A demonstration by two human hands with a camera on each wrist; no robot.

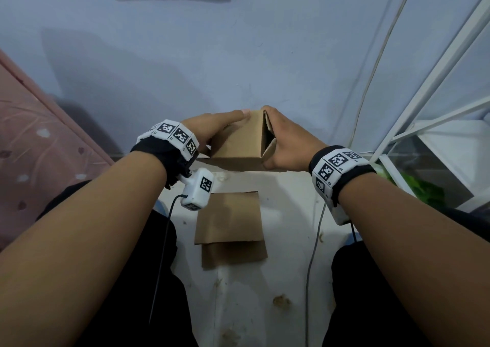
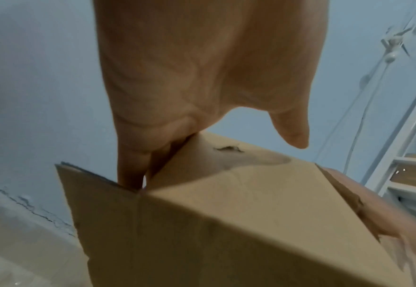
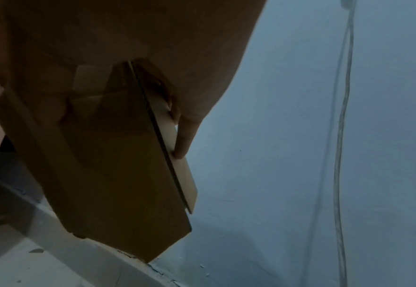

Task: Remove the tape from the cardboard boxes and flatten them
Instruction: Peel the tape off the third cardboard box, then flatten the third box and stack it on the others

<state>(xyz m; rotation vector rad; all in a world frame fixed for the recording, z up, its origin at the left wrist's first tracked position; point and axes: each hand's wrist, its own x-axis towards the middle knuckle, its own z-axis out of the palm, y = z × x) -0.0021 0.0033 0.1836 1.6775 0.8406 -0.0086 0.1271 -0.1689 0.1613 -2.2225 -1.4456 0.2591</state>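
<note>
Nearest me, on the white floor between my knees, lies a flattened brown cardboard piece — one box already done, I judge. Beyond it I hold a small brown cardboard box up in the air in front of the pale blue wall. My left hand grips its left end, fingers tucked behind a raised flap. My right hand clasps the open right end, fingers curled round the flap edges. I see no tape on it. I'm at the flattening step — next I'd need to press the sides together until it collapses.
</note>
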